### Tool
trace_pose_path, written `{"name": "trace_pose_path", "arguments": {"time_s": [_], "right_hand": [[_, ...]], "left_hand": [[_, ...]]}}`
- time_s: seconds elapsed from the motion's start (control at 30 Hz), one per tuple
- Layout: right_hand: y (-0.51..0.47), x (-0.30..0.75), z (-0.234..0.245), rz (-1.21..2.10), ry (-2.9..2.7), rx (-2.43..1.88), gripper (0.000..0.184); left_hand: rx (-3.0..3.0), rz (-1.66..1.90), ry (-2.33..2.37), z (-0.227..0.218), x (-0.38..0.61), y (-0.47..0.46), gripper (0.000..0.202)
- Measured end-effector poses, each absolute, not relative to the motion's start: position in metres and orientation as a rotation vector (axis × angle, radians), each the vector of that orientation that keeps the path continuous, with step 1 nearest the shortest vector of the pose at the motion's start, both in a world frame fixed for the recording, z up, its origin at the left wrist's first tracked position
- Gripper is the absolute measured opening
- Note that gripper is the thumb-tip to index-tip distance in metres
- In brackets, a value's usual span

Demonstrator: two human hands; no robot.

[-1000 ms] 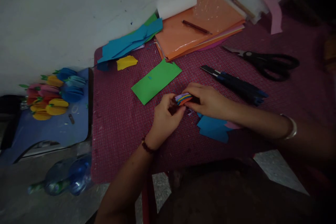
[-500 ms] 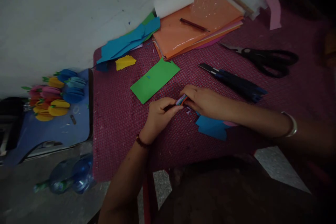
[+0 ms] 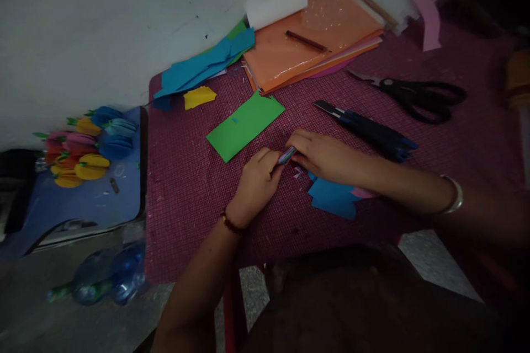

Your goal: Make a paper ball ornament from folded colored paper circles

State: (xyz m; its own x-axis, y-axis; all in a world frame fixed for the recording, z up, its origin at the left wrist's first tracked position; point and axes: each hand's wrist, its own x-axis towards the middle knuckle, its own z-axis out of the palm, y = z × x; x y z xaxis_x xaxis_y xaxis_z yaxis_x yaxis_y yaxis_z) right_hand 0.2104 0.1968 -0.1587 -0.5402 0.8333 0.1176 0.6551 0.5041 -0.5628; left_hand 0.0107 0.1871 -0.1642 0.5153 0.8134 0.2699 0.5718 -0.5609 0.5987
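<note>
Between my two hands is a small stack of coloured paper pieces [image 3: 287, 155], its layered edges showing purple, blue and other colours. My left hand [image 3: 257, 179] pinches its left end. The fingers of my right hand [image 3: 318, 154] close round the other end and partly hide it. Just beyond my hands lies a green paper rectangle [image 3: 246, 127]. Blue paper pieces [image 3: 334, 198] lie under and in front of my right wrist, with a bit of pink beside them. A tiny pale scrap [image 3: 297, 172] rests on the cloth between my hands.
A box cutter [image 3: 368, 131] and black scissors [image 3: 414, 94] lie to the right. Behind are an orange paper pack [image 3: 306, 60] with a pencil [image 3: 307, 41], blue sheets [image 3: 199, 69] and a yellow scrap [image 3: 199, 97]. Colourful paper ornaments [image 3: 83, 149] sit on a blue surface at left.
My left hand has shifted slightly right and up, its fingers now curled more tightly against the paper stack. My right hand keeps nearly the same place. The view has moved a little.
</note>
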Motion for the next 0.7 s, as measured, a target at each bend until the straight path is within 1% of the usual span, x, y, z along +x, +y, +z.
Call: {"name": "trace_pose_path", "arguments": {"time_s": [0.07,0.23,0.37,0.47,0.57,0.63,0.7], "right_hand": [[0.197,0.210,-0.159,0.653,-2.374,-1.238,0.010],[0.197,0.205,-0.158,0.792,-2.229,-1.189,0.010],[0.194,0.199,-0.154,0.938,-2.121,-1.222,0.010],[0.196,0.206,-0.145,0.959,-2.174,-1.189,0.008],[0.203,0.236,-0.133,0.785,-2.166,-1.202,0.015],[0.207,0.268,-0.127,0.552,-2.115,-1.365,0.019],[0.209,0.302,-0.124,0.316,-2.147,-1.583,0.025]], "left_hand": [[2.298,0.768,1.165,-0.164,0.013,0.186,0.008],[1.958,1.086,1.242,-0.165,0.021,0.185,0.013],[1.695,1.099,1.212,-0.165,0.024,0.182,0.017],[1.722,1.124,1.254,-0.161,0.023,0.181,0.019],[1.949,1.212,1.327,-0.154,0.017,0.181,0.018],[2.144,1.267,1.345,-0.150,0.010,0.182,0.015],[2.281,1.290,1.322,-0.148,0.004,0.184,0.006]]}}
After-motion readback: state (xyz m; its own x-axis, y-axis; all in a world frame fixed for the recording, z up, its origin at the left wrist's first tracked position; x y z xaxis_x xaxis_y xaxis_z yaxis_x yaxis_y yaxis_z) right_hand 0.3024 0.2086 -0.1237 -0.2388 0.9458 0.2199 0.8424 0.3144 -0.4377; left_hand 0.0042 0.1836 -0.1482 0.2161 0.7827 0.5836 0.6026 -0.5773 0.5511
